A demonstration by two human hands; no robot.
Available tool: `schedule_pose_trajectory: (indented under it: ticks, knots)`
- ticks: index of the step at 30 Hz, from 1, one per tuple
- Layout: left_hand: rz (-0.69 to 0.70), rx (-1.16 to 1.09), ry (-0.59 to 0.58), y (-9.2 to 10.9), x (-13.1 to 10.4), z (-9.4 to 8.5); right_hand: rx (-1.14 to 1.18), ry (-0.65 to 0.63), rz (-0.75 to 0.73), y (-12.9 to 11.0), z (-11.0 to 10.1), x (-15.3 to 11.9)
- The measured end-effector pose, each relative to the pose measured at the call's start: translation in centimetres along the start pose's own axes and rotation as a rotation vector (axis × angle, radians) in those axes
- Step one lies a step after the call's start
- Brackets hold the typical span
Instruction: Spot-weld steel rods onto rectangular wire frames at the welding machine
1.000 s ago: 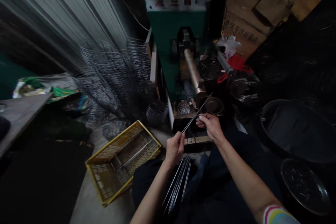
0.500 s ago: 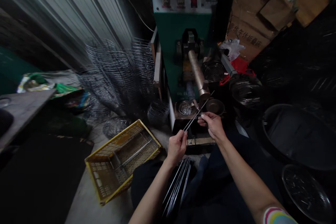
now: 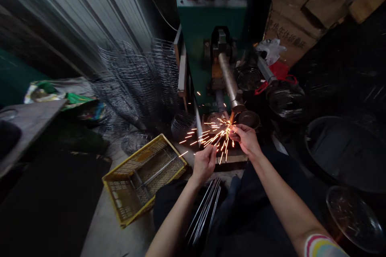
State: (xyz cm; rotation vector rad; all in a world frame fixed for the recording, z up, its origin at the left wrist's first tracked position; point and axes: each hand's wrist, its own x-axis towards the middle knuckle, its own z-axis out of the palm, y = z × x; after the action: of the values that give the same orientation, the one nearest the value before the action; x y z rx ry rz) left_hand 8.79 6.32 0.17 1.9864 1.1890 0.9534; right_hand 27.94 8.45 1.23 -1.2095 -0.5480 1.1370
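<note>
My left hand (image 3: 205,162) is closed around the end of a thin metal rod (image 3: 219,139), which slants up toward the spot welder (image 3: 230,80). My right hand (image 3: 245,138) pinches close to the welder's electrode tip (image 3: 232,117); what lies between its fingertips is too small and glare-covered to make out. Bright orange sparks (image 3: 223,130) spray left and down from that tip, hiding much of the rod. A small dish (image 3: 213,118) stands just behind the sparks. Several loose metal rods (image 3: 203,211) lie in a bundle between my legs, below the left hand.
A yellow plastic crate (image 3: 120,204) with a few rods in it sits at the left. Behind it rise stacks of wire rings (image 3: 135,76). On the right are a large black tub (image 3: 310,140), a clear-rimmed bowl (image 3: 356,219) and cardboard boxes (image 3: 289,28).
Sparks have burst out at the electrode tip, and a green lamp has lit beside the red one. The welder's upper electrode now meets the work by my right hand. The view shifts slightly.
</note>
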Motion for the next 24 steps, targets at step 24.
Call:
schedule_pose_trajectory:
  ticks: [24]
  knots:
    - [0.112, 0.155, 0.035, 0.1, 1.6, 3.1, -0.260, -0.080, -0.081, -1.7, -2.4, 1.7]
